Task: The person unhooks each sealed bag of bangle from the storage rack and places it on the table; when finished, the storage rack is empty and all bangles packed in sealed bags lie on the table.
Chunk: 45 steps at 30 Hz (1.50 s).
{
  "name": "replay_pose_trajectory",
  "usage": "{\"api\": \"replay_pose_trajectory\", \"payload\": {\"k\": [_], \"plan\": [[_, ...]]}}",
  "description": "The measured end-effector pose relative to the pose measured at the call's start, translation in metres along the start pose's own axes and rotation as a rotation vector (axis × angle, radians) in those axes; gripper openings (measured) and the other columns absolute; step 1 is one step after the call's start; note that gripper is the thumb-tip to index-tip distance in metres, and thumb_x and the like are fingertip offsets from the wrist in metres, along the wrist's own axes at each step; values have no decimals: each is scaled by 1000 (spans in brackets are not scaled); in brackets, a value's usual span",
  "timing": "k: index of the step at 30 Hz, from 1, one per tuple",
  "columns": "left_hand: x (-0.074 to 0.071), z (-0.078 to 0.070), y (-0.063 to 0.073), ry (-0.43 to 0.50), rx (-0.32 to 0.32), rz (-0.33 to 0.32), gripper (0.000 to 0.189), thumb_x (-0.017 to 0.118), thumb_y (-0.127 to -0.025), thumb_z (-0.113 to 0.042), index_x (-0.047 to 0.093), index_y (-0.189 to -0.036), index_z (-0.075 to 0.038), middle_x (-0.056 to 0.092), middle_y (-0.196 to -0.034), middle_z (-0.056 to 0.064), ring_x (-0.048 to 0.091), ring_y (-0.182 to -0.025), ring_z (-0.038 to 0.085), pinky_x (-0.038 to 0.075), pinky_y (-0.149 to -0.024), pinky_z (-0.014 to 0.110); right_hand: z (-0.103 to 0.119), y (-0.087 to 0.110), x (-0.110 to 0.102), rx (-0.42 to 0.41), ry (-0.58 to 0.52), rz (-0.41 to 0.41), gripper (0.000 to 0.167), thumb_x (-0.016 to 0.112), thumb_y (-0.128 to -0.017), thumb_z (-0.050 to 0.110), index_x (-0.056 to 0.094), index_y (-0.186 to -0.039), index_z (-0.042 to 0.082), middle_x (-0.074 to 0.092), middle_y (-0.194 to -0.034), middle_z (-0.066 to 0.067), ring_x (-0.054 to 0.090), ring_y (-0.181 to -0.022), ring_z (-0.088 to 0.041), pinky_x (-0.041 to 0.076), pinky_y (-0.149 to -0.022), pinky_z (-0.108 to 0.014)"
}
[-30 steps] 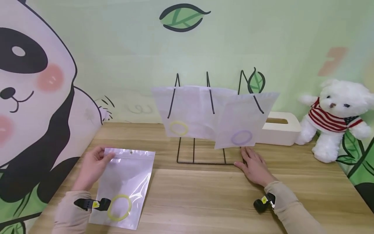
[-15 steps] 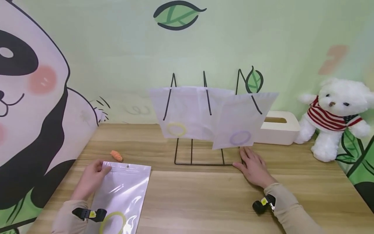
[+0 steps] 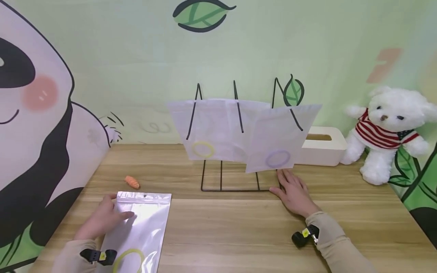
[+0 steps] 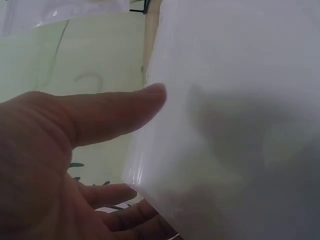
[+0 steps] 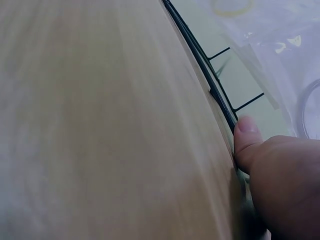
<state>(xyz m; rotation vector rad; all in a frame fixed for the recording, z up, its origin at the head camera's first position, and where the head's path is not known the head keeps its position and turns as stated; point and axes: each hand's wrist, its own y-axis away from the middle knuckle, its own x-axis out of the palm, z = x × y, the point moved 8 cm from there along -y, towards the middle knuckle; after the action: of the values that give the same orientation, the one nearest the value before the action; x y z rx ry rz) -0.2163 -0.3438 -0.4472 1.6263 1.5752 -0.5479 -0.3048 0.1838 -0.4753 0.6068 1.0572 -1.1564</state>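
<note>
A translucent zip bag (image 3: pixel 146 220) with a yellow ring printed near its bottom is at the front left. My left hand (image 3: pixel 106 218) holds its upper left edge, with the thumb stretched over the front. In the left wrist view, fingers (image 4: pixel 107 195) reach behind the bag's corner. My right hand (image 3: pixel 293 192) rests flat at the front right corner of a black wire rack (image 3: pixel 235 190). Its thumb (image 5: pixel 247 132) lies against the rack's bar in the right wrist view. Two pale bags hang on the rack, one with a yellow ring (image 3: pixel 203 150), one with a purple ring (image 3: pixel 278 159).
A small orange ribbed piece (image 3: pixel 132 182) lies on the wooden table (image 3: pixel 222 235) just beyond the zip bag. Behind the rack at right stands a pale tissue box (image 3: pixel 321 154). A white teddy bear (image 3: pixel 389 132) sits at the far right against the printed wall.
My left hand has drawn the zip bag toward me, uncovering the orange piece behind it. Its thumb now reaches lower over the bag. My right hand stays at the rack's corner.
</note>
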Motion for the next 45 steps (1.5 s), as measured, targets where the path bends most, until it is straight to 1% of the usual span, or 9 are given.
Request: {"api": "replay_pose_trajectory", "payload": {"k": [3,6,11,16,24,30,37,41,45], "plan": [[2,-2,0,-69,27,-3,104,82,-78,-30,15,-138,23,32,-127,49,39,-116,57,35,-95,68,-1,1,1,5,-3,5,71,50,-100,40,24,-151,-3,20,-155,-28,16,-143,-43,12,-110,-64],[4,0,0,-132,10,2,107,83,-75,-29,14,-138,23,28,-127,49,36,-115,58,35,-95,69,-1,1,1,8,-3,8,72,49,-100,41,23,-151,-2,19,-155,-27,15,-143,-43,12,-110,-64],[8,6,0,-210,-44,29,110,83,-74,-27,10,-137,26,22,-123,51,41,-106,57,38,-91,69,-3,1,2,12,-6,10,72,49,-101,42,23,-151,-2,18,-156,-27,15,-143,-42,11,-110,-64],[11,10,2,-232,-91,55,111,82,-75,-29,9,-138,26,20,-120,49,43,-102,56,39,-90,68,-3,1,2,7,-13,7,72,49,-101,42,23,-151,-2,19,-156,-27,15,-143,-42,11,-110,-64],[4,4,0,-241,-75,17,103,81,-77,-26,15,-140,23,23,-122,45,21,-113,56,30,-94,68,-1,1,-1,7,-9,-6,71,48,-101,41,24,-151,-3,19,-155,-28,16,-143,-43,11,-110,-64],[-12,-26,3,-210,6,-94,95,77,-81,-30,22,-141,19,23,-124,47,23,-114,60,32,-91,70,-1,2,-2,8,-11,-8,70,48,-101,40,24,-151,-4,20,-155,-28,16,-143,-44,12,-110,-64],[-27,-78,8,-145,155,-183,86,74,-85,-30,28,-141,16,32,-128,42,31,-115,54,35,-89,67,-3,1,1,14,-17,2,72,48,-101,43,23,-151,-2,18,-156,-26,14,-144,-42,11,-110,-63],[-34,-108,10,-78,195,-234,78,69,-90,-29,30,-143,12,38,-128,35,40,-115,49,40,-90,61,-3,0,2,13,-25,3,72,48,-100,43,23,-151,-2,17,-156,-26,14,-144,-42,11,-110,-63],[-36,-136,5,21,221,-271,71,64,-94,-30,32,-144,9,38,-132,32,40,-122,46,40,-95,60,-3,1,1,16,-23,-1,72,49,-100,42,23,-151,-2,18,-156,-27,14,-144,-42,11,-110,-63]]}}
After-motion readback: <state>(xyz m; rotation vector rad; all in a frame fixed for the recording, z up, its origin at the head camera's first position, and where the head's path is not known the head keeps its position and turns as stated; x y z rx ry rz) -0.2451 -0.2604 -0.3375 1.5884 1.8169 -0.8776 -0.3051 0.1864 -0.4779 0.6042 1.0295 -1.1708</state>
